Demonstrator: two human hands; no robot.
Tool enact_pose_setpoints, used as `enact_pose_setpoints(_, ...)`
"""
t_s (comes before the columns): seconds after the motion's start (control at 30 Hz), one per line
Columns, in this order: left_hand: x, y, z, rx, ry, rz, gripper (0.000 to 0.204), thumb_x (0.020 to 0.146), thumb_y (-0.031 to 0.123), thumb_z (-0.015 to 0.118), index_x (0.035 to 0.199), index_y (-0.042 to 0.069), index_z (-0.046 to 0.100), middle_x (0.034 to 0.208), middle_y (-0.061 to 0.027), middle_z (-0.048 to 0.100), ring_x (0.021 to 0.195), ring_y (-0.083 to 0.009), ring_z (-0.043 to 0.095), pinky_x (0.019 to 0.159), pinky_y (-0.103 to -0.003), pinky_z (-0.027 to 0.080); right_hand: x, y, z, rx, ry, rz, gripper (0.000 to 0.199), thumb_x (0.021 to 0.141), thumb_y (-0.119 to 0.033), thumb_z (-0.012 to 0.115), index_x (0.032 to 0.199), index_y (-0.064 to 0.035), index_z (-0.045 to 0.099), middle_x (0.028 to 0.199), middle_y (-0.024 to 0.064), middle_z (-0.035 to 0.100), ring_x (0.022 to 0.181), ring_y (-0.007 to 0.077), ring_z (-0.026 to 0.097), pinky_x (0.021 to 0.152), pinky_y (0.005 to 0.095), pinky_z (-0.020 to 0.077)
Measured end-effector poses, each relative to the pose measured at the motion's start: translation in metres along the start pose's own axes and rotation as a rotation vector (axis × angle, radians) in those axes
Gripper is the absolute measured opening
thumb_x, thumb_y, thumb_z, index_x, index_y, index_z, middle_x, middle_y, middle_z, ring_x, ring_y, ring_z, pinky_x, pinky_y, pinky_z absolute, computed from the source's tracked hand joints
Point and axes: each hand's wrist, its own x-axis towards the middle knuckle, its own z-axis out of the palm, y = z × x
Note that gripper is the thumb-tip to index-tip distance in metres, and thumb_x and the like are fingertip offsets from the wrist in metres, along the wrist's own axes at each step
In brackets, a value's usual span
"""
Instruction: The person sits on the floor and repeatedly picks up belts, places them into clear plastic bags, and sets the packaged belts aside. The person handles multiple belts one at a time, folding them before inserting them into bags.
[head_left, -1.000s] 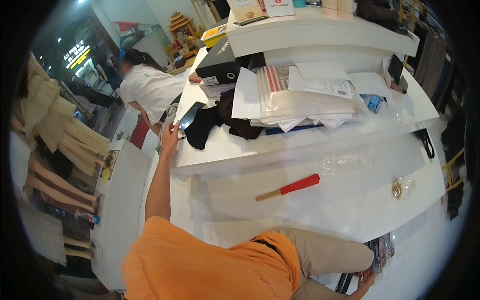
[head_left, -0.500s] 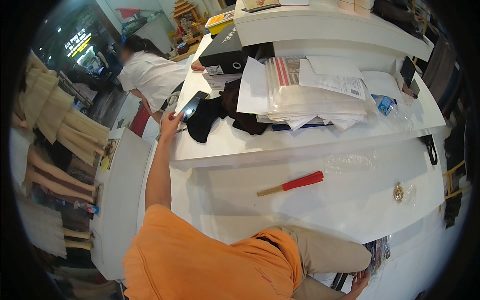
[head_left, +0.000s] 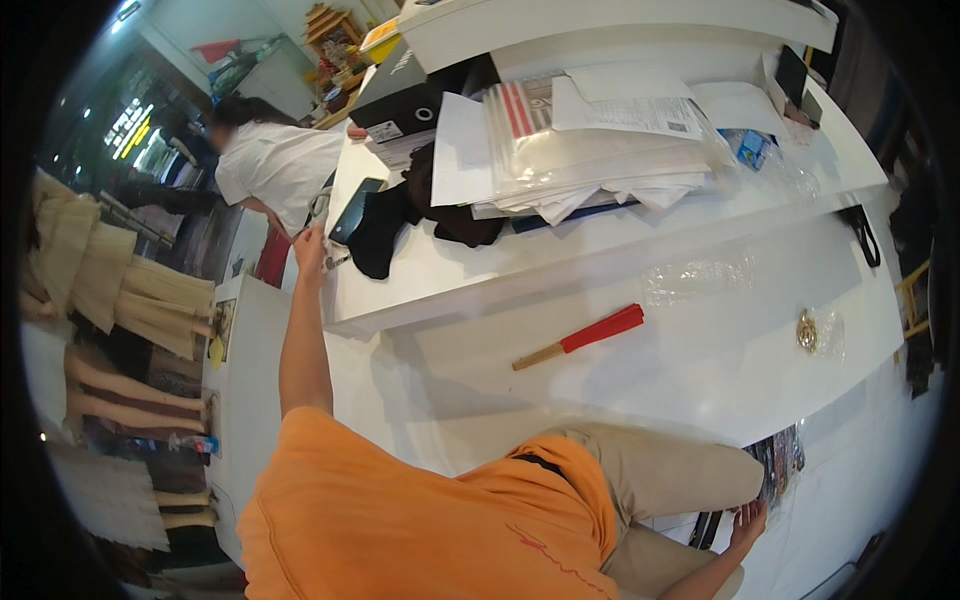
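My left hand point(head_left: 311, 250) is stretched to the far left end of the white counter's raised ledge point(head_left: 420, 290). Its fingers are drawn together beside a phone point(head_left: 357, 211), and whatever is between them is too small to make out. A small dark chain-like thing point(head_left: 336, 262) lies by the fingers. Black cloth point(head_left: 378, 235) rests right of the phone. Down at the lower right, beside my knee, my right hand point(head_left: 748, 522) has its fingers loosely apart, near a bundle of plastic-wrapped things point(head_left: 780, 465). I see nothing held in it.
A red folding fan point(head_left: 580, 337) and a gold trinket point(head_left: 806, 330) lie on the lower counter. Stacked papers in plastic sleeves point(head_left: 590, 150) and a black box point(head_left: 400, 100) stand on the ledge. A person in white point(head_left: 270, 165) is beyond; clothed mannequins point(head_left: 110, 270) line the left.
My left hand has drawn back slightly from the phone toward the ledge's edge. My right hand has risen a little beside the wrapped bundle. The whole view has shifted.
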Motion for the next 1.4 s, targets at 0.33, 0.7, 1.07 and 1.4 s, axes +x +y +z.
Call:
enact_pose_setpoints(0.33, -0.135, 0.141, 0.049, 0.266, 0.418, 0.97, 0.029, 0.107, 0.025, 0.056, 0.114, -0.002, 0.066, 0.11, -0.0148, 0.063, 0.097, -0.0284, 0.058, 0.086, -0.04, 0.047, -0.02, -0.011, 0.031, -0.06, 0.081, -0.025, 0.052, 0.095, -0.05, 0.068, 0.127, -0.0086, 0.063, 0.118, 0.0063, 0.068, 0.108, 0.0216, 0.063, 0.093, 0.0456, 0.047)
enact_pose_setpoints(0.7, -0.422, 0.22, 0.211, -0.175, -0.858, 1.679, 0.017, 0.093, 0.003, 0.058, 0.109, -0.001, 0.065, 0.104, -0.018, 0.062, 0.095, -0.0363, 0.06, 0.085, -0.047, 0.048, -0.07, -0.025, 0.052, -0.008, 0.125, -0.049, 0.036, 0.1, -0.038, 0.066, 0.112, -0.0037, 0.068, 0.102, 0.0072, 0.073, 0.082, 0.0134, 0.067, 0.067, 0.0293, 0.0488)
enact_pose_setpoints(1.07, -0.517, 0.146, 0.5, 0.433, -1.235, 1.187, 0.082, 0.092, 0.039, 0.074, 0.149, -0.007, 0.038, 0.147, -0.0252, 0.048, 0.135, -0.0449, 0.045, 0.112, -0.05, 0.04, -0.091, -0.036, 0.063, -0.078, 0.164, -0.096, 0.041, 0.099, -0.042, 0.067, 0.115, -0.0046, 0.072, 0.103, 0.0066, 0.075, 0.079, 0.012, 0.068, 0.068, 0.028, 0.0486)
enact_pose_setpoints(1.4, -0.529, 0.161, 0.61, 0.844, -1.227, 1.046, 0.064, 0.086, 0.043, 0.079, 0.127, -0.003, 0.062, 0.118, -0.0178, 0.069, 0.111, -0.0309, 0.065, 0.094, -0.043, 0.053, -0.111, -0.031, 0.049, -0.159, 0.224, -0.109, 0.042, 0.099, -0.041, 0.066, 0.109, -0.0017, 0.073, 0.098, 0.0059, 0.075, 0.079, 0.0117, 0.068, 0.065, 0.026, 0.0481)
